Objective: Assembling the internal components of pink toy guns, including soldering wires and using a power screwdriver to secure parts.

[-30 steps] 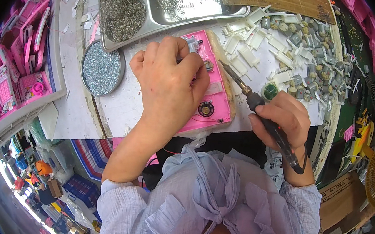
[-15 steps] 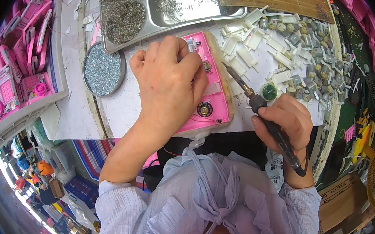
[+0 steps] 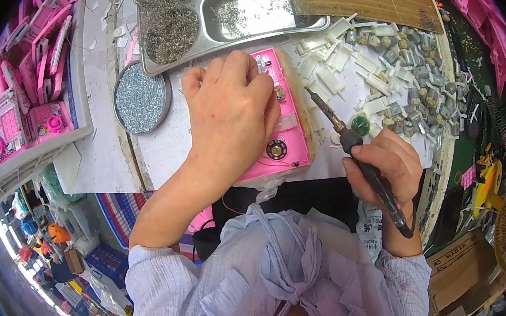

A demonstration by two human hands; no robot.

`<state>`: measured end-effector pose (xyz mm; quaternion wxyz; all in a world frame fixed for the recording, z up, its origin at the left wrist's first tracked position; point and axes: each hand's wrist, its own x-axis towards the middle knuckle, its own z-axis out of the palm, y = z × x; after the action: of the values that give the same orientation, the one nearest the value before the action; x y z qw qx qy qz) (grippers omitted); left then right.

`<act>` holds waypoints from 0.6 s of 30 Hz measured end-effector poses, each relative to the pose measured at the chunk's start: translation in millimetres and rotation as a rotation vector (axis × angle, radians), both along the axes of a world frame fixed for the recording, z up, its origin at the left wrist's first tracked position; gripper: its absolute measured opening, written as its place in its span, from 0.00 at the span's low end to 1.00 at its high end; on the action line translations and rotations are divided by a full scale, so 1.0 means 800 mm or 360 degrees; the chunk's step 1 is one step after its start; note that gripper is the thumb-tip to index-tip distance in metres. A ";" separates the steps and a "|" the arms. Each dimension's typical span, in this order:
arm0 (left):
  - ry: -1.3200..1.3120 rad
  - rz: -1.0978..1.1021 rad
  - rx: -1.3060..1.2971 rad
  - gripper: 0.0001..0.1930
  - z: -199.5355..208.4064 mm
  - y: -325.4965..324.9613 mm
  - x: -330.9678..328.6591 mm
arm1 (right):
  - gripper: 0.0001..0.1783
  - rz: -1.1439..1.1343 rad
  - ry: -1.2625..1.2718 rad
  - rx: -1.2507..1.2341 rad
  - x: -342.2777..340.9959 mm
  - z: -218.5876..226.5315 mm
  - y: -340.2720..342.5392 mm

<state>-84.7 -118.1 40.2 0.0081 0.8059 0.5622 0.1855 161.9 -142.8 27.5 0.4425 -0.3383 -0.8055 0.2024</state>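
A pink plastic case [image 3: 292, 138] lies open side up on a padded block, with a small round speaker [image 3: 276, 149] near its front end. My left hand [image 3: 231, 103] is bent over the left part of this case, its fingers curled together at the far end. What they pinch, if anything, is hidden behind the hand. My right hand [image 3: 388, 166] grips a black-handled soldering iron [image 3: 360, 160] like a pen. Its dark metal tip points up and left, just right of the case and apart from it.
Left of the case is a round tin of small screws [image 3: 142, 100]. A metal tray [image 3: 206, 42] of springs lies beyond. Small motors with white plastic parts [image 3: 391, 74] are heaped at the far right, near a green round object [image 3: 361, 125]. Pink cases [image 3: 33, 79] fill a bin at left.
The view has shifted slightly. Both hands keep nearly the same pose, and the soldering iron is still beside the case.
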 end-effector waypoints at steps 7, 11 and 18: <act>0.0000 -0.0018 -0.0001 0.06 0.001 0.000 -0.001 | 0.21 -0.0004 -0.0021 -0.0002 -0.001 0.001 0.001; -0.0026 -0.0040 0.0007 0.06 0.002 0.001 -0.001 | 0.21 -0.0004 -0.0011 -0.0003 -0.001 -0.002 0.002; 0.0002 0.0000 -0.0051 0.06 0.004 -0.001 -0.003 | 0.21 -0.0009 0.0003 0.0002 -0.002 -0.001 0.002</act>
<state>-87.0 -118.6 43.3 0.0206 0.8058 0.5651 0.1759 160.0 -141.3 26.9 0.4439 -0.3401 -0.8043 0.2010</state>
